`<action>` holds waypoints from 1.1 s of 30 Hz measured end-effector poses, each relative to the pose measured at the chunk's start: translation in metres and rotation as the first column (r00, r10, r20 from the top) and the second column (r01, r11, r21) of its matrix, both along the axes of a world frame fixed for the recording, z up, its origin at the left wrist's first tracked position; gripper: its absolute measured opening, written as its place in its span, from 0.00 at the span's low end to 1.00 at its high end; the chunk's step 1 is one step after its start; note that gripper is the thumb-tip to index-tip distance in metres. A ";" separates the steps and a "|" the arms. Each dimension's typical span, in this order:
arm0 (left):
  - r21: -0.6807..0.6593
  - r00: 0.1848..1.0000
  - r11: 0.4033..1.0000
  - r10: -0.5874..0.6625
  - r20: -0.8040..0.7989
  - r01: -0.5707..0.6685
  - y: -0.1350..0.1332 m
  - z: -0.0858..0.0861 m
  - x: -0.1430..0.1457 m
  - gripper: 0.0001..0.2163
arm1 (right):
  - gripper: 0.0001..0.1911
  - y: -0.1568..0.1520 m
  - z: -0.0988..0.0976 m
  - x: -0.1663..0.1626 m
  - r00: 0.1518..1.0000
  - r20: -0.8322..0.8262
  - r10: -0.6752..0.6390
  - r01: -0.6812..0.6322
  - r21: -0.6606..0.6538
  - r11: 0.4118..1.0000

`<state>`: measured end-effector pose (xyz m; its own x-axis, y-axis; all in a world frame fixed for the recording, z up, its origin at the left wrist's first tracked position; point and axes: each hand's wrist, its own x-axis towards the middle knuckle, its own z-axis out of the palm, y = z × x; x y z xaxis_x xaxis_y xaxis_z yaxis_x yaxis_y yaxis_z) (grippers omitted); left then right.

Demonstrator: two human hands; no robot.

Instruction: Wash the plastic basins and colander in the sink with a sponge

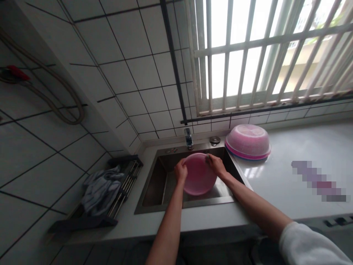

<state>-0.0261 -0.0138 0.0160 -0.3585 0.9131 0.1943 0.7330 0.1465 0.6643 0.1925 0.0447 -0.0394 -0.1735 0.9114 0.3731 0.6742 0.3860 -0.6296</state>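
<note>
A round pink plastic basin (199, 176) is held over the steel sink (157, 180), tilted so that its inside faces me. My left hand (181, 170) grips the basin's left rim, fingers closed around it. On the upper right rim, my right hand (216, 164) is closed as well; a small greenish thing shows at its fingertips, too small to name. Behind the basin stands a chrome faucet (188, 138) at the sink's back edge.
An upturned pink basket (248, 141) rests on the counter right of the sink, over a blue rim. A rack (128, 186) with a grey cloth (103, 187) stands at the left. A round metal drain piece (215, 140) lies behind the sink. A barred window (248, 48) is above.
</note>
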 end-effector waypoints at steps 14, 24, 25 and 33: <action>-0.018 0.995 0.999 -0.047 -0.089 0.045 -0.003 0.006 0.003 0.24 | 0.19 0.004 0.004 -0.001 0.985 -0.130 0.111 -0.106 0.045 0.993; -0.141 0.949 0.960 -0.266 -0.170 0.243 -0.003 0.000 0.014 0.18 | 0.25 -0.016 0.008 -0.034 0.935 0.061 0.348 -0.353 0.118 0.928; -0.132 0.954 0.964 -0.249 -0.168 0.229 -0.003 0.000 0.013 0.18 | 0.26 -0.015 0.008 -0.034 0.943 0.052 0.330 -0.334 0.110 0.936; 0.032 0.996 0.995 0.090 0.004 -0.090 -0.002 0.009 -0.012 0.22 | 0.16 0.011 -0.002 0.015 0.994 -0.103 -0.018 0.005 -0.126 0.992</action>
<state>-0.0378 -0.0156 0.0253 -0.4399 0.8701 0.2222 0.7158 0.1902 0.6719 0.2074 0.0555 -0.0412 -0.1289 0.9538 0.2715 0.6065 0.2925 -0.7393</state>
